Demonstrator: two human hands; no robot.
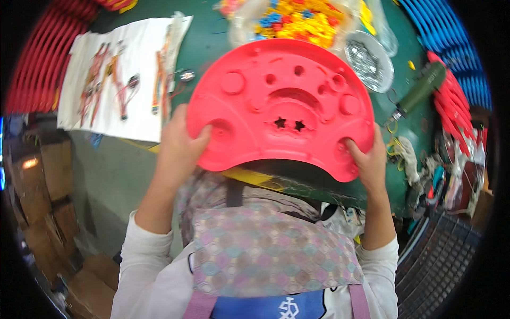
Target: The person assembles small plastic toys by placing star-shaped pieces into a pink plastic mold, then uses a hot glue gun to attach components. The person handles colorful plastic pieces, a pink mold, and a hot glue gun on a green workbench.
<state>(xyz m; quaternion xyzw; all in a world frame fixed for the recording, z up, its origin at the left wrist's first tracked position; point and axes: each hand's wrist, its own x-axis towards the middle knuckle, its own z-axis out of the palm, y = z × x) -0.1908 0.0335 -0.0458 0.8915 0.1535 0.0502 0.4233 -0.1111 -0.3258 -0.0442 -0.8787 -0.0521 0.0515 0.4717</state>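
Observation:
Between my hands, above the table's near edge, is a curved pinkish-red plastic panel (255, 125). Round recesses, small holes and two star-shaped cutouts mark its face. My left hand (182, 142) grips its left end, the thumb resting at a round hollow. At the opposite end my right hand (370, 157) is closed round the edge, with its thumb by another hollow. The fingers behind the panel are hidden. Beyond its top edge lies a bag of small yellow, red and blue plastic parts (305, 24), partly covered by the panel.
Wired components (121, 87) lie on a white sheet (141, 58) at the left. A white bowl of small metal pieces (368, 61) and a green-handled power screwdriver (425, 87) are at the right. Red panels (48, 48) and blue panels (451, 37) are stacked at the sides; cardboard boxes (56, 170) stand lower left.

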